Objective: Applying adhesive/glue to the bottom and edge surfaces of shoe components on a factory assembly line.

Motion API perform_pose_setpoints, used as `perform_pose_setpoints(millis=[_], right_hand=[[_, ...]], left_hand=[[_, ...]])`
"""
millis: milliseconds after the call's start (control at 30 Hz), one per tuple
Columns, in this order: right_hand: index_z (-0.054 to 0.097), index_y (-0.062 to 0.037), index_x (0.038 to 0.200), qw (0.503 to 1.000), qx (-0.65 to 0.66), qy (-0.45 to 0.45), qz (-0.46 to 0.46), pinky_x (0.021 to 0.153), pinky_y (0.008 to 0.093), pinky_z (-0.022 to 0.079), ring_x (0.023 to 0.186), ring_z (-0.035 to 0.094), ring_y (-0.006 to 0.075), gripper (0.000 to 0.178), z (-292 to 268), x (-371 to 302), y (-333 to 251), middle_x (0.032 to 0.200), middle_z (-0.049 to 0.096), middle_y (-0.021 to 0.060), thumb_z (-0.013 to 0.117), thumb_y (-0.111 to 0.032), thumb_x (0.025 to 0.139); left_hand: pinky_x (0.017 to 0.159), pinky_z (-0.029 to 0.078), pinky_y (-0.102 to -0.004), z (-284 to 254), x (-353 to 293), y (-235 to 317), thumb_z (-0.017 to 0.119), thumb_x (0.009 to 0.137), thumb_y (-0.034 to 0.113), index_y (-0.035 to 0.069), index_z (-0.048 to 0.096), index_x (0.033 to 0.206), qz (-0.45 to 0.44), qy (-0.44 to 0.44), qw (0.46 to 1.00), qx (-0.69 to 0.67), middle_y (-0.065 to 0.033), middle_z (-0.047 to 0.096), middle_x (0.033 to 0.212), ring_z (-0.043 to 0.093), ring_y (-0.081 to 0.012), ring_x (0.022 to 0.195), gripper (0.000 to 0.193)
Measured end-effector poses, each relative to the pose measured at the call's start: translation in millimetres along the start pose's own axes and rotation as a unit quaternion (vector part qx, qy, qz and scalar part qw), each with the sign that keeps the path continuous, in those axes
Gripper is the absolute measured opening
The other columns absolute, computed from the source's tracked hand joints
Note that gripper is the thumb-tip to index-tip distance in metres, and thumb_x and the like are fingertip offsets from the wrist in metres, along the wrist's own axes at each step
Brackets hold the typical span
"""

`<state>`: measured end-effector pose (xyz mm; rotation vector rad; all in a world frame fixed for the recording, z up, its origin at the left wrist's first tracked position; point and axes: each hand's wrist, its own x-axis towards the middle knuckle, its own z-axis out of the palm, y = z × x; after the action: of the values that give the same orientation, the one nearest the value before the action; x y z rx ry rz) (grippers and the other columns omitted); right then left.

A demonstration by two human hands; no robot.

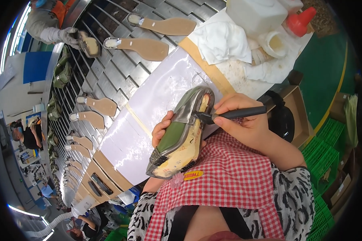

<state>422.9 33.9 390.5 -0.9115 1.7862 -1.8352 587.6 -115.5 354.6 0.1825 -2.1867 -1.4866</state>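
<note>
A green shoe upper (173, 135) with grey metallic trim, stretched over a last, is tilted in front of my apron with its pale underside toward me. My left hand (161, 130) is closed round its far side; the fingertips show on the green and the rest is hidden behind it. In my right hand (243, 124) is a black-handled brush (241, 113), pinched between thumb and fingers. Its dark tip touches the silvery edge of the underside, near the upper end. Beneath the shoe lies a white sheet (136, 108) on the worktop.
Tan insoles (142, 49) lie in rows on the slatted metal conveyor (128, 76); green uppers (62, 72) line its far side. A co-worker's gloved hand (70, 38) holds another shoe. White cloth (223, 40), a glue jar (274, 43) and a plastic jug (255, 16) stand at upper right.
</note>
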Motion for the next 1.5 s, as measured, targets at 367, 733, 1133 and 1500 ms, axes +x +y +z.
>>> perform_pose_setpoints(millis=[367,733,1133,1500], right_hand=[[0.063,-0.0004,0.089,0.983,0.116,0.045,0.135,0.070,0.0236,0.047,0.078,0.059,0.0114,0.014,4,-1,1,0.085,0.064,0.0067,0.071,-0.001,0.077],[0.063,-0.0004,0.087,0.997,0.061,-0.031,0.047,0.072,0.0276,0.047,0.081,0.061,0.0165,0.014,-1,1,-18,0.088,0.064,0.0096,0.070,0.002,0.075],[0.058,0.0028,0.095,0.973,0.220,0.065,-0.016,0.087,0.0331,0.045,0.095,0.058,0.0226,0.019,-27,-14,-38,0.100,0.061,0.0181,0.067,0.000,0.079],[0.058,0.0026,0.090,0.976,0.177,0.123,0.000,0.084,0.0344,0.045,0.092,0.059,0.0242,0.022,-40,23,-51,0.094,0.061,0.0191,0.071,-0.003,0.073]], left_hand=[[0.110,0.018,-0.0288,0,3,4,0.078,0.065,0.053,0.023,0.033,0.142,-0.010,0.002,0.999,0.043,-0.0067,0.033,0.138,0.027,-0.0172,0.132,0.094],[0.109,0.028,-0.0360,0,0,-10,0.084,0.063,0.040,0.014,0.023,0.141,0.042,0.063,0.997,-0.010,-0.0113,0.036,0.133,0.033,-0.0235,0.131,0.103],[0.104,0.036,-0.0444,-107,137,-17,0.063,0.083,0.046,0.010,0.045,0.130,-0.083,0.162,0.803,-0.567,-0.0081,0.052,0.129,0.049,-0.0265,0.119,0.061],[0.088,0.043,-0.0455,-185,383,-89,0.069,0.079,0.006,0.013,0.049,0.118,-0.081,0.137,0.911,-0.381,-0.0026,0.057,0.113,0.054,-0.0209,0.105,0.044]])
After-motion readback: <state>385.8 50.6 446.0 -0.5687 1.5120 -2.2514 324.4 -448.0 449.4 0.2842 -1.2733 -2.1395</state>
